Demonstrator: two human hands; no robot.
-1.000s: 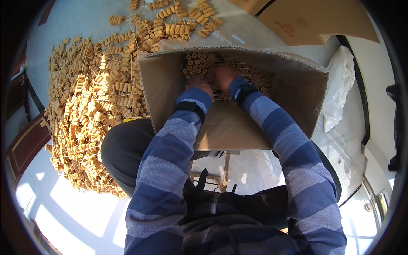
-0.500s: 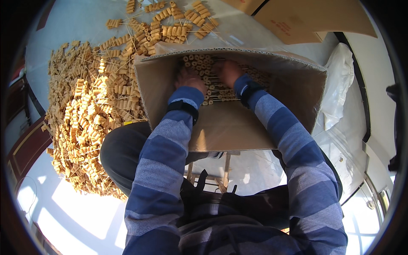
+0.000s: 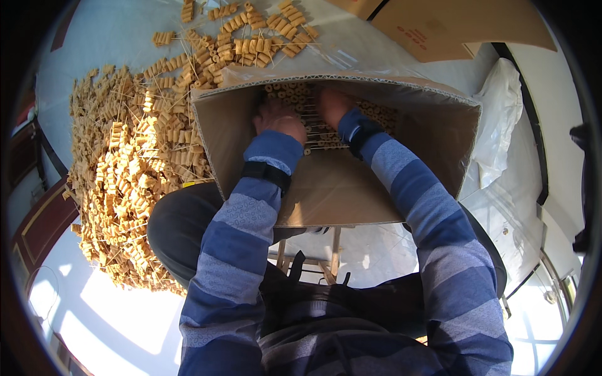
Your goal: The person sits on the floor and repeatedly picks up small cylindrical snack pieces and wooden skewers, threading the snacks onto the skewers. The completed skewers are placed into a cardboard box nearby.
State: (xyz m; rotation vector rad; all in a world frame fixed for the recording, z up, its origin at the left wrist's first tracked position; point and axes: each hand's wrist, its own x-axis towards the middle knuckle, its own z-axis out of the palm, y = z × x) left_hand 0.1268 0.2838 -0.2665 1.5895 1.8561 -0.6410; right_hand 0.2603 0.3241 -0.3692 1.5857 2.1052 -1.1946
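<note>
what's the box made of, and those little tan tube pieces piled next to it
The box looks like brown corrugated cardboard, matte: the fluted edge shows along its top rim. The tan tube pieces seem threaded on thin sticks; pale, dull and ridged, they could be wood, paper or a dried food. The look leaves that open.

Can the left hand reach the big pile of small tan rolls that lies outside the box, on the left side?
Probably yes. The left hand is now inside the cardboard box, on the rolls on sticks there. The pile lies just beyond the box's left wall, so the hand must first lift over that wall.
</note>
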